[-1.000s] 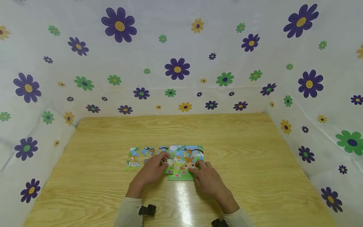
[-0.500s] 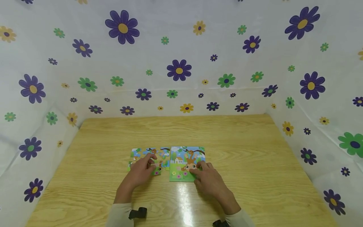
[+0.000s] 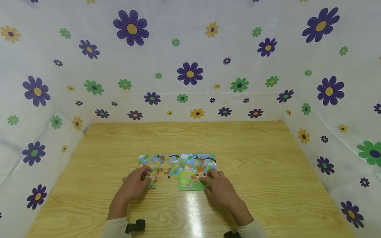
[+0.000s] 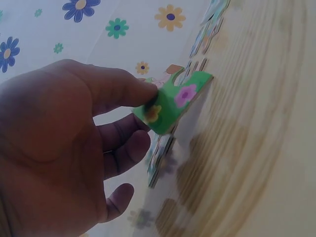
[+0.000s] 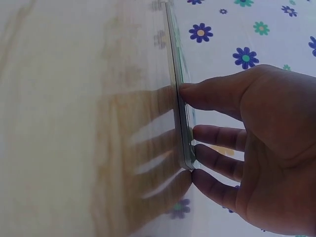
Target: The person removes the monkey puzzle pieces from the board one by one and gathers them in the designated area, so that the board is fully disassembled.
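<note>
My left hand (image 3: 135, 183) pinches a green jigsaw piece (image 4: 170, 106) between thumb and fingers, over the near left side of the loose pieces. This piece shows a pink flower and a yellow one, and in the left wrist view it is tilted above the table. To the right lies a square puzzle board (image 3: 187, 180) with a giraffe picture, a house and a fence. My right hand (image 3: 221, 190) rests on the board's right side. In the right wrist view its thumb and fingertips touch the board's edge (image 5: 178, 98) and top.
Several loose jigsaw pieces (image 3: 160, 159) lie in rough rows left of the board, partly hidden by the left hand. The wooden table (image 3: 253, 148) is bounded by a white flowered cloth (image 3: 166, 62) at the back and sides.
My left hand has moved left, away from the board's left edge and across the loose pieces, carrying the jigsaw piece. The right hand stays on the board.
</note>
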Tool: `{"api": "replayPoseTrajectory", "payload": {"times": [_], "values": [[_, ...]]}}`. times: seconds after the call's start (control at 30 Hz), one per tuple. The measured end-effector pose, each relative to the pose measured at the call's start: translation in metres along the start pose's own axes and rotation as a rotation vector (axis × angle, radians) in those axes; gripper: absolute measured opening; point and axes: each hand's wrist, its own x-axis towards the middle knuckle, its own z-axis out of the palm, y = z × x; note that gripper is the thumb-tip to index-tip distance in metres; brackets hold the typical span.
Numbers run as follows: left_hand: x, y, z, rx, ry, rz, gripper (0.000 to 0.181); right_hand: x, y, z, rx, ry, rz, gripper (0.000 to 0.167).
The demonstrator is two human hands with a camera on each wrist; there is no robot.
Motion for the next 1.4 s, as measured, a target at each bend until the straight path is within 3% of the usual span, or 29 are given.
{"api": "replayPoseTrajectory", "payload": {"times": [0.4, 0.67, 0.9, 1.03, 1.17, 1.4], "values": [[-0.011, -0.017, -0.014, 0.070, 0.018, -0.111, 0.023, 0.002, 0.004, -0.001, 0.008, -0.012, 0.012, 0.039], [-0.021, -0.018, -0.020, 0.130, 0.014, -0.132, 0.025, 0.000, 0.008, 0.003, 0.013, 0.006, -0.010, 0.039], [-0.019, -0.014, -0.019, 0.154, 0.071, -0.111, 0.029, 0.000, 0.006, 0.001, 0.046, -0.008, 0.008, 0.039], [-0.014, -0.007, -0.016, 0.109, 0.092, -0.099, 0.030, 0.001, 0.005, 0.001, 0.046, -0.007, 0.010, 0.039], [-0.005, 0.002, -0.006, 0.097, 0.106, -0.036, 0.025, 0.001, 0.006, 0.002, 0.057, 0.007, 0.012, 0.039], [0.005, 0.032, 0.019, 0.182, 0.125, 0.062, 0.016, -0.001, 0.008, 0.007, 0.095, 0.016, 0.012, 0.037]]}}
